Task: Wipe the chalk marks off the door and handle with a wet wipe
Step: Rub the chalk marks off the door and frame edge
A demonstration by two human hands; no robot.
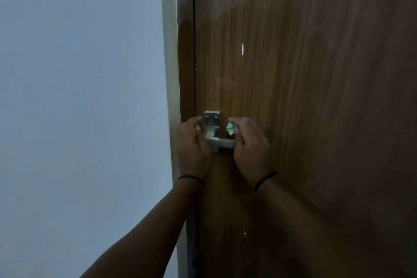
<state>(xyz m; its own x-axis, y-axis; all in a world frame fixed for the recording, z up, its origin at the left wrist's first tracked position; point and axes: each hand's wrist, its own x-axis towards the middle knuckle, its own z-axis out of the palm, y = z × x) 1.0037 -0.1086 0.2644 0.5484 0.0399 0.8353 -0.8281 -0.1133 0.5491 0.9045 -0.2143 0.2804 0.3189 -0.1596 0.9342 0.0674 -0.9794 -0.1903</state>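
dim light falls across a brown wood-grain door point(316, 74) set beside a pale blue-grey wall point(79, 74), and the whole scene is rather murky. low on the door, close to its left edge, a metal handle point(222, 141) is mounted on a rectangular back plate point(211, 119); the lever runs to the right from the plate. a small crumpled wet wipe point(230, 129), pale green-white, is pinched in the fingers point(234, 121) of the right hand point(251, 142), just above the lever and just beside the plate. whether the wipe is touching the metal cannot be told. the left hand point(191, 142) is laid against the left side of the plate, its fingers loosely curled, one fingertip reaching toward the plate's top corner; whether anything is gripped by it cannot be told. a thin dark band point(191, 179) is worn on the left wrist, and another on the right.

further out, a bright white streak point(242, 49) is seen on the door well above the handle, and small white specks point(242, 234) lie well below it; these are judged to be chalk not yet cleaned, though chipped finish cannot be ruled out.

several things could go wrong. the wipe is bunched very small, so chalk may be smeared rather than lifted if it is not unfolded. if the lever is pressed down while being rubbed, the latch could be released and the door could swing. the marks far from the handle might be overlooked in such poor light.
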